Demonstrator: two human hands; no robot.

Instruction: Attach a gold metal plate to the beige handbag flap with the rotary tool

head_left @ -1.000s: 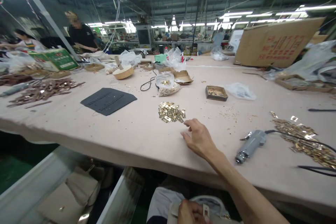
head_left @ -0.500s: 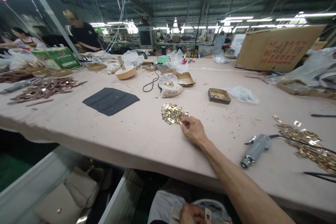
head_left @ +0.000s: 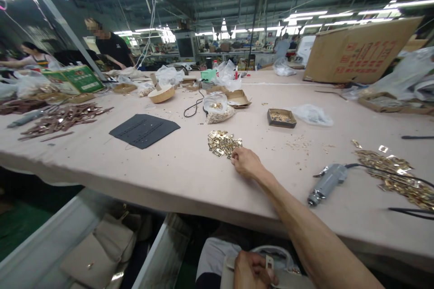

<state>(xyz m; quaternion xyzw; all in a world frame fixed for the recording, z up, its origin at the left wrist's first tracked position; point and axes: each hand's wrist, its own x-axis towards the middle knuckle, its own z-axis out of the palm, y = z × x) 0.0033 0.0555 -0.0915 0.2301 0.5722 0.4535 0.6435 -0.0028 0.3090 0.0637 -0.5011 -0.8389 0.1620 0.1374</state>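
My right hand [head_left: 248, 162] reaches over the table, its thumb and fingers pinched together at the near right edge of a pile of small gold rectangular frame plates [head_left: 220, 143]. One gold plate [head_left: 229, 157] shows at the fingertips. Low in the view, my left hand [head_left: 249, 271] rests on a beige handbag [head_left: 228, 273] in my lap. Its curled fingers hold a pale bag strap tab [head_left: 270, 264] with a rectangular cutout upright. The bag's handle [head_left: 276, 253] arches just behind.
A grey electric screwdriver [head_left: 327, 184] lies on the right near more gold hardware [head_left: 389, 171]. Behind the pile are a bag of small parts [head_left: 220, 115] and a small box [head_left: 281, 118]. A black sheet [head_left: 145, 130] lies left. Below, a bin [head_left: 159, 248] holds beige bags [head_left: 98, 253].
My right hand has shifted slightly left along the pile's edge, still pinched. My left hand and the handbag appear a little higher as the view tilts slightly.
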